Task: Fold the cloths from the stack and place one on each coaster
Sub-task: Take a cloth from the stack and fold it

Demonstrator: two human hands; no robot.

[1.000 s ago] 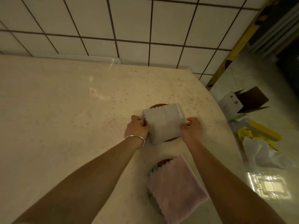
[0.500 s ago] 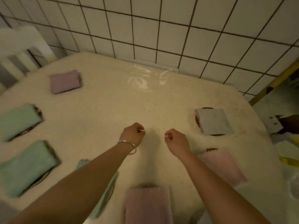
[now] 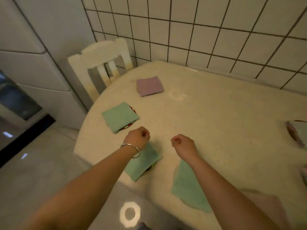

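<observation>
Your hands, left (image 3: 137, 138) and right (image 3: 183, 144), stay curled and empty above the bench (image 3: 216, 113), while your view has swung toward its left edge, revealing the chair (image 3: 99, 63).

Bare forearms (silver bangle (image 3: 131, 149), left wrist)

a folded purple cloth (image 3: 150, 86) lies flat at the far left of the desk (image 3: 216, 113). nearer, a folded green cloth (image 3: 119, 117) covers a coaster (image 3: 131, 126) whose red-patterned rim peeks out at its right. a second folded green cloth (image 3: 146, 161) sits on another coaster near the desk's edge. a third green cloth (image 3: 187, 188) lies flat beside it. at the far right, a pale cloth (image 3: 299, 131) rests on a brown coaster (image 3: 291, 132).
</observation>
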